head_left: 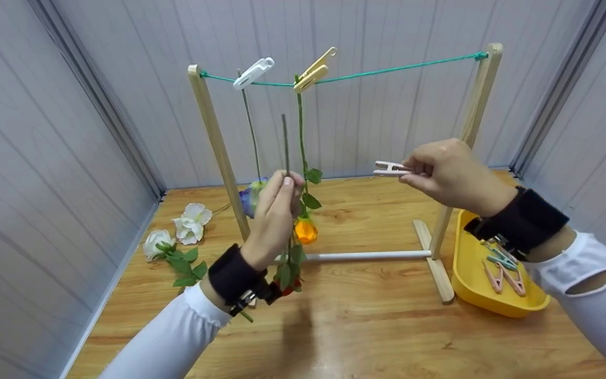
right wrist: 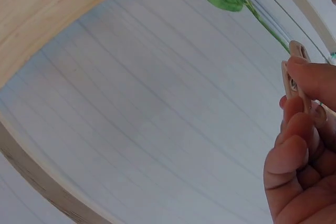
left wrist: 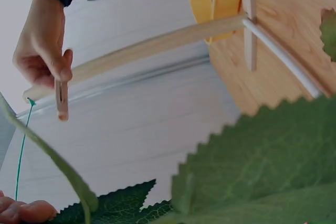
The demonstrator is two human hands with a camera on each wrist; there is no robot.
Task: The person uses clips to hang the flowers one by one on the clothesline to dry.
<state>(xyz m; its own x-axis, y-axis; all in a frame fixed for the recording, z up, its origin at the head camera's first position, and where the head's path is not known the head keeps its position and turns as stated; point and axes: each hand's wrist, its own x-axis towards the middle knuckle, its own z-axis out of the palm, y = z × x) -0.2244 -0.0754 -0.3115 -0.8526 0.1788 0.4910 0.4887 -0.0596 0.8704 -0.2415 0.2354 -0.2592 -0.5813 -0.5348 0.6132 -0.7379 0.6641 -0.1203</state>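
My left hand [head_left: 276,213] grips an artificial flower by its stem [head_left: 285,137], whose bare end points up. Its red bloom [head_left: 288,288] hangs upside down below, partly hidden by leaves and the wrist strap. Between thumb and fingers, my right hand [head_left: 447,171] pinches a pale pink clothespin [head_left: 387,168], held apart from the line. A green string [head_left: 403,68] spans the wooden frame [head_left: 211,131]. On it, a white clothespin [head_left: 253,73] holds a blue-purple flower [head_left: 249,200] and a yellow clothespin [head_left: 313,79] holds an orange flower [head_left: 306,231], both head down.
White flowers [head_left: 191,223] lie on the wooden table [head_left: 366,326] at the left. Beside the frame's right foot [head_left: 434,263] stands a yellow tray [head_left: 497,308] with several clothespins [head_left: 503,276]. A white bar [head_left: 369,256] crosses low between the posts. Pale panels stand behind and on both sides.
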